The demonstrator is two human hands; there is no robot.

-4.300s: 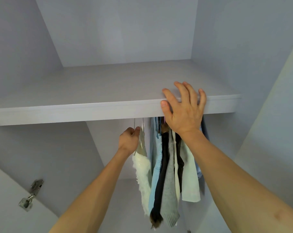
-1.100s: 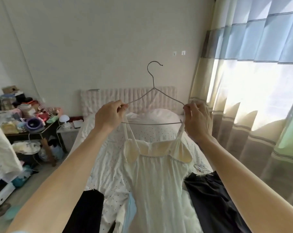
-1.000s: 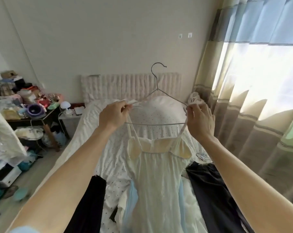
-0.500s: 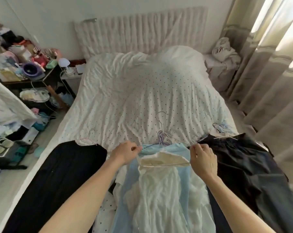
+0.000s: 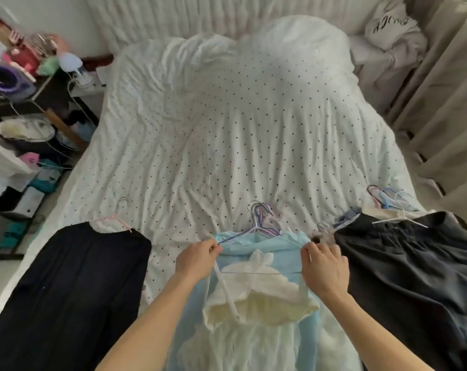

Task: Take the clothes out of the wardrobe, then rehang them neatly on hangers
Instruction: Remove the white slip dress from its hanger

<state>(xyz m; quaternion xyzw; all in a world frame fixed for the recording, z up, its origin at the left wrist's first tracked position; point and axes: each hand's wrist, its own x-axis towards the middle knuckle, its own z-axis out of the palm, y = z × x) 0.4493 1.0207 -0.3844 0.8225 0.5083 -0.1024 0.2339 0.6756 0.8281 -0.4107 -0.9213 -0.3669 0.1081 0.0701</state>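
White dotted bedding (image 5: 227, 129) covers the bed and fills most of the view, with pale curtains (image 5: 446, 103) down the right side and a cluttered shelf (image 5: 18, 76) at the left. Along the near edge of the bed lie three piles: a black garment (image 5: 66, 290) to the left on a pink hanger (image 5: 110, 219), a dark grey garment (image 5: 414, 277) to the right, and a light blue garment (image 5: 270, 243) between them. The cream slip dress (image 5: 253, 303) lies flat on top of the blue one, its bodice crumpled below the bar of a thin wire hanger (image 5: 259, 272). The left hand (image 5: 197, 259) pinches one strap of the dress at the hanger's left end, fingers curled; the right hand (image 5: 324, 266) grips the hanger's right end, fingers bent over it. A bunch of coloured hanger hooks (image 5: 262, 218) sticks out just beyond the blue collar, and more hangers (image 5: 385, 199) lie at the top of the grey pile
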